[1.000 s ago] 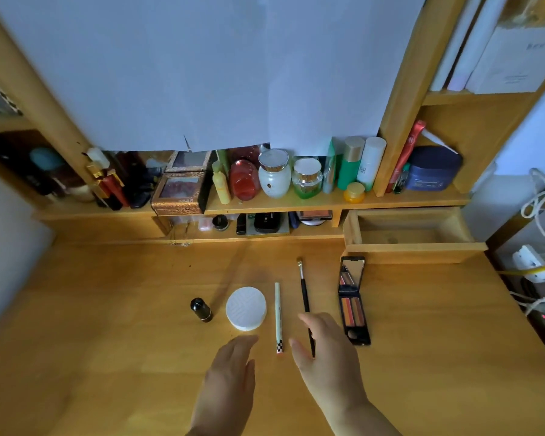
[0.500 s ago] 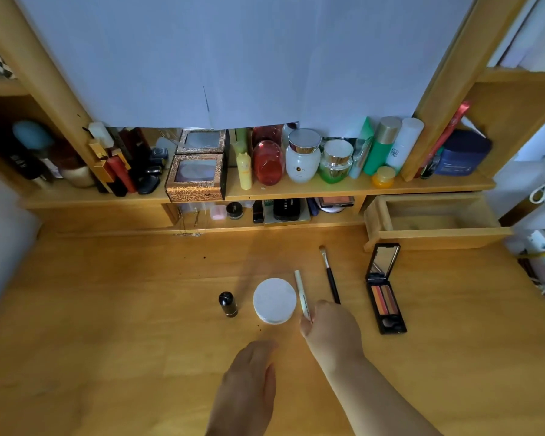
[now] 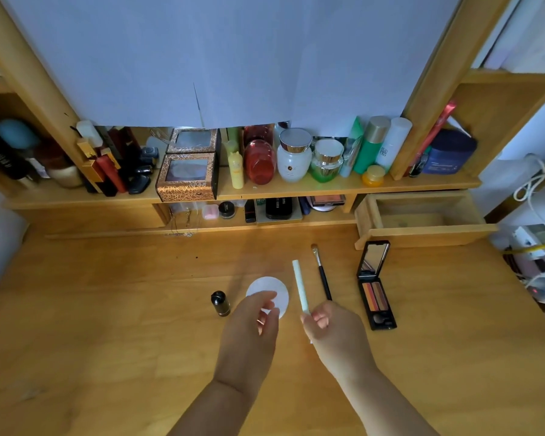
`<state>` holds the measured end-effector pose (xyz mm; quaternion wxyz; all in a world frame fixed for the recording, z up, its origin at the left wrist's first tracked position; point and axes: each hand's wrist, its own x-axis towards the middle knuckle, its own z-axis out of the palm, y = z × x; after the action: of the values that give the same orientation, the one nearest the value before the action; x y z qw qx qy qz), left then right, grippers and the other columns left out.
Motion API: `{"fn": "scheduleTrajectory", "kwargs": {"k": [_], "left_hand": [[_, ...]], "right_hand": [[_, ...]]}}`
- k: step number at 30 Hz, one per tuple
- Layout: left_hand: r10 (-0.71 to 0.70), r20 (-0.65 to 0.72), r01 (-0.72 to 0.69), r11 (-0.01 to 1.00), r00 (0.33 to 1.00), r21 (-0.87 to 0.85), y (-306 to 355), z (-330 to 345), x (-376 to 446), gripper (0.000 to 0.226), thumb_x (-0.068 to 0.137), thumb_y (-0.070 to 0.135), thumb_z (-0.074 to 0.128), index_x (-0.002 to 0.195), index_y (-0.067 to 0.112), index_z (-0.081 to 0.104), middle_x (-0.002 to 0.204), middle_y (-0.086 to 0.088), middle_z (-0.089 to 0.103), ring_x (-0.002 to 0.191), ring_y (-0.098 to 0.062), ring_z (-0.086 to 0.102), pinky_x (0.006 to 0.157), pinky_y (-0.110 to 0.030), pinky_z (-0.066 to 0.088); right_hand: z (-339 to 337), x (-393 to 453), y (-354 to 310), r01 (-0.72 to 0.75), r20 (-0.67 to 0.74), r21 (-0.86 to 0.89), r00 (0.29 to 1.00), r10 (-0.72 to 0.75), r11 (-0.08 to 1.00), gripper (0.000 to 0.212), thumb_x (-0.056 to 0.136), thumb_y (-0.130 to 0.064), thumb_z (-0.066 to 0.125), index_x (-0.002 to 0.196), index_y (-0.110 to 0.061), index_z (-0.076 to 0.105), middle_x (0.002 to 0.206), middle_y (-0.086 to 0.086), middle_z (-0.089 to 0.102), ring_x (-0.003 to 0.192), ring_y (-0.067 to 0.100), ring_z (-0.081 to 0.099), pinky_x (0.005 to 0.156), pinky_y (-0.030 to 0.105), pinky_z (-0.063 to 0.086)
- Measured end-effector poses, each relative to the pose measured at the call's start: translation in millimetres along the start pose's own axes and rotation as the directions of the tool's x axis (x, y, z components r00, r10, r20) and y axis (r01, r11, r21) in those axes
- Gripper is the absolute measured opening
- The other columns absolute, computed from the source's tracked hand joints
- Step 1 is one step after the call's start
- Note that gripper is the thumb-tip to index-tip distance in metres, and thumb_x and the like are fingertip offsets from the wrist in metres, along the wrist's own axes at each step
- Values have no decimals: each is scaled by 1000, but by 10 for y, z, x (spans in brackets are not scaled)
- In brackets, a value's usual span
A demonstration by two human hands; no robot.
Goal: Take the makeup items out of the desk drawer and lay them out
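Observation:
Five makeup items lie in a row on the wooden desk (image 3: 107, 309): a small black bottle (image 3: 221, 304), a round white compact (image 3: 272, 286), a pale pencil (image 3: 299, 283), a black-handled brush (image 3: 322, 275) and an open eyeshadow palette (image 3: 375, 289) with its mirror up. My right hand (image 3: 332, 330) has its fingers curled around the pencil's near end. My left hand (image 3: 252, 330) hovers over the compact's near edge with loose fingers, hiding part of it. The small desk drawer (image 3: 422, 235) at the right stands pulled out, and nothing shows inside it.
A low shelf (image 3: 296, 191) behind holds jars, bottles, tubes and two gold boxes (image 3: 188, 176); smaller cosmetics sit in the slot beneath. White cables and a power strip (image 3: 535, 247) lie at the right edge. A pale sheet hangs over the back.
My right hand has closed on the near end of the pencil and turned. My left hand has moved forward over the compact. The view has shifted slightly.

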<state>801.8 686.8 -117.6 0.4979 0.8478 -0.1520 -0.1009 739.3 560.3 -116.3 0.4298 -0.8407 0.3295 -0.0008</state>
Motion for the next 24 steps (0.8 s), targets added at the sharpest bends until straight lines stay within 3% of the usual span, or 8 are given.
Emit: {"fn": "scheduleTrajectory", "kwargs": {"k": [2, 5, 8, 12, 15, 19, 21, 24], "left_hand": [[-212, 104, 230, 950, 972, -211, 167, 0, 91, 13, 90, 18, 56, 97, 22, 67, 86, 4, 67, 70, -1, 57, 69, -17, 49], [-317, 316, 434, 786, 895, -441, 319, -9, 144, 23, 93, 26, 50, 90, 15, 70, 84, -5, 71, 75, -13, 64, 73, -30, 53], [-293, 409, 480, 723, 864, -497, 373, 8, 108, 30, 96, 25, 45, 92, 6, 68, 79, -9, 68, 71, -17, 63, 65, -26, 52], [-301, 476, 541, 660, 826, -520, 422, 90, 18, 37, 98, 28, 38, 95, 5, 67, 84, -14, 69, 66, -20, 63, 68, -33, 50], [-308, 448, 536, 609, 839, -585, 507, 148, -62, 37, 99, 27, 34, 100, 3, 62, 83, -16, 68, 56, -20, 59, 63, -34, 47], [-429, 298, 519, 628, 853, -579, 587, 288, -157, 31, 99, 26, 35, 92, 7, 58, 64, -9, 63, 56, -23, 57, 51, -28, 45], [-456, 250, 510, 634, 854, -581, 624, 358, -187, 29, 99, 25, 34, 87, 9, 56, 54, -3, 57, 57, -20, 60, 54, -30, 47], [-470, 214, 495, 632, 857, -596, 661, 413, -200, 28, 99, 23, 33, 86, 10, 54, 48, 0, 50, 58, -18, 62, 60, -32, 49]], "right_hand": [[-98, -170, -66, -32, 165, 211, 986, -3, 977, 15, 88, -24, 58, 76, -14, 61, 70, 0, 68, 54, 2, 60, 53, 19, 48], [-208, -352, -103, -174, 400, 347, 916, 22, 922, 14, 88, -17, 59, 78, -7, 59, 66, 3, 66, 47, 0, 55, 49, 15, 43], [-247, -385, -66, -251, 478, 416, 878, 24, 874, 13, 89, -20, 58, 85, -8, 61, 62, -1, 60, 55, 10, 58, 56, 23, 46], [-253, -375, -103, -351, 480, 609, 877, 21, 711, 28, 94, -29, 47, 95, -7, 63, 56, -2, 47, 39, 12, 41, 42, 21, 34], [-225, -397, -138, -412, 483, 708, 875, 32, 574, 30, 97, -27, 40, 84, -9, 60, 49, -4, 39, 32, 7, 25, 37, 20, 22], [-140, -456, -169, -408, 430, 716, 897, 103, 567, 39, 99, -24, 36, 67, -10, 54, 40, -6, 34, 28, 6, 24, 33, 17, 17], [-111, -471, -193, -412, 417, 740, 901, 118, 532, 38, 99, -18, 36, 67, -8, 55, 32, -8, 41, 26, 2, 37, 29, 14, 27], [-47, -470, -117, -379, 381, 758, 918, 110, 531, 36, 98, -13, 37, 75, -12, 66, 36, -5, 55, 40, 1, 56, 43, 15, 45]]}}
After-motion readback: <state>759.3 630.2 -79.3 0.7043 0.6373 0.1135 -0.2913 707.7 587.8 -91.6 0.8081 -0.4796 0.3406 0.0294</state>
